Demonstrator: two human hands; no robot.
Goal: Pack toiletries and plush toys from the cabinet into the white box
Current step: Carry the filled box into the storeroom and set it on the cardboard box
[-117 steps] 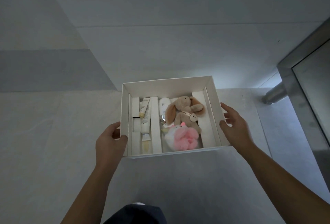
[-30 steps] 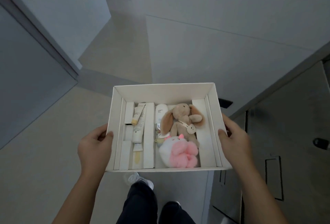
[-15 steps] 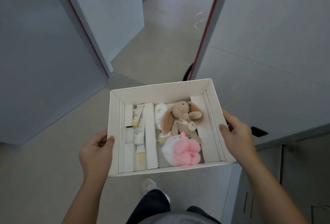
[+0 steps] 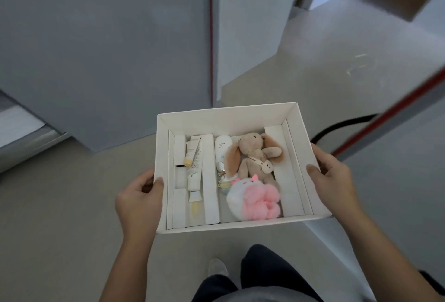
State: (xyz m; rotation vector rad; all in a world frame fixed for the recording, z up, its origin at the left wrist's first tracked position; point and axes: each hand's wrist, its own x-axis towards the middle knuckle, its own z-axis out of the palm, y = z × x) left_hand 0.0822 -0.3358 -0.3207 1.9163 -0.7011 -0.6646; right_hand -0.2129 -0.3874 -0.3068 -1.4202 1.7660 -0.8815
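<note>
Because the open white cardboard box (image 4: 228, 118) is carried above the grey floor (image 4: 60, 205), the left hand (image 4: 138, 201) and right hand (image 4: 333, 181) keep it level, fingers clamped on opposite walls, so the cream tubes (image 4: 193, 169), tan plush rabbit (image 4: 252, 154) and pink-and-white fluffy toy (image 4: 255, 200) lie in their compartments.

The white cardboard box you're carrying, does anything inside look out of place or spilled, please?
Nothing stands out. The white cardboard box is held roughly level, tubes lie in the left slot, and the brown plush bunny and pink-and-white fluffy plush sit inside.
</note>
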